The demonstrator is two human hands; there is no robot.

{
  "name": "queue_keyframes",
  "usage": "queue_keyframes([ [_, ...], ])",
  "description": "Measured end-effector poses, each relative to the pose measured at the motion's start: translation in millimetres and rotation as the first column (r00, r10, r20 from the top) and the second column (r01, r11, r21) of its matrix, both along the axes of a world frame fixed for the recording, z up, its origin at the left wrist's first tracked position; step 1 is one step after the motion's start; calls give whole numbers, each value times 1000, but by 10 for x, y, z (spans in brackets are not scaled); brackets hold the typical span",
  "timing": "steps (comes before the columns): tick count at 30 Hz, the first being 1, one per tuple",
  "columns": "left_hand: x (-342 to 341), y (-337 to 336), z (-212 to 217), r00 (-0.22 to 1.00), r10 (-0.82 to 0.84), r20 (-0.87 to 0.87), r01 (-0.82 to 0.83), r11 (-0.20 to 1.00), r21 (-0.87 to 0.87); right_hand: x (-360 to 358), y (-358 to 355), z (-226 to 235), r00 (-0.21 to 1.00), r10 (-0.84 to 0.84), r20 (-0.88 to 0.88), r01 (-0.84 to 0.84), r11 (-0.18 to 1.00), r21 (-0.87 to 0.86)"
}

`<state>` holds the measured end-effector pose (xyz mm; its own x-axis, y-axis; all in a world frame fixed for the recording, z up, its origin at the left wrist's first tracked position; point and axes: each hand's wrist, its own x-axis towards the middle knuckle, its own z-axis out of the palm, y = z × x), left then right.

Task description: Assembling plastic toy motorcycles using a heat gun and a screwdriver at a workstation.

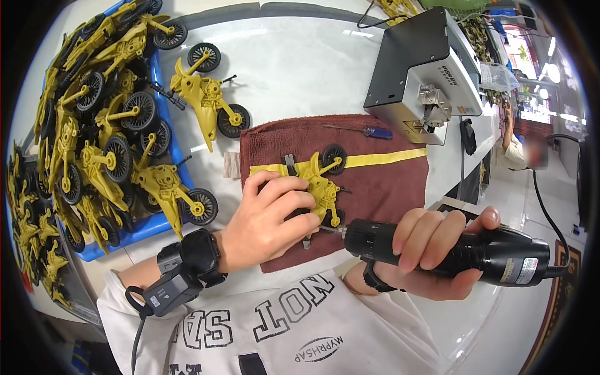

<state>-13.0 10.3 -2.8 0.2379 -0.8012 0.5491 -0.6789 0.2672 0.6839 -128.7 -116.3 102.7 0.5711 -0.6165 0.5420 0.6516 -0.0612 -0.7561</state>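
Black electric screwdriver [490,252] in right hand [431,244], fingers wrapped round the barrel, bit pointing left. Left hand [275,212]: fingers gripping a yellow toy motorcycle [324,194], on its side on a brown towel [387,187]. Bit tip near its lower wheel; contact can't be told. To do this well, probably: pin bike firmly, line bit up square with the fastening, fingertips clear, press lightly. Containers: grey-edged bin [80,292] at left, more yellow bikes; blue tray [150,229], yellow bikes with black wheels heaped over the rim. Beyond: blue-handled screwdriver [377,133] on towel, loose bike [203,94] on tabletop [300,69], metal-cased machine [406,69].
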Motion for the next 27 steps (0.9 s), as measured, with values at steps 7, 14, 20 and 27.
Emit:
queue_keyframes([
  [7,-25,11,13,999,-16,31,14,998,58,-10,12,11,996,3,88,6,994,-107],
  [14,-17,-22,117,983,-109,148,35,902,430,-72,-160,-8,982,-177,-61,160,962,-221],
  [20,-10,-35,96,984,-112,137,43,903,427,-16,-142,-92,983,-147,-105,130,980,-153],
  [27,1,-48,105,983,-114,143,41,900,434,94,-165,-181,985,-46,-169,37,998,-59],
])
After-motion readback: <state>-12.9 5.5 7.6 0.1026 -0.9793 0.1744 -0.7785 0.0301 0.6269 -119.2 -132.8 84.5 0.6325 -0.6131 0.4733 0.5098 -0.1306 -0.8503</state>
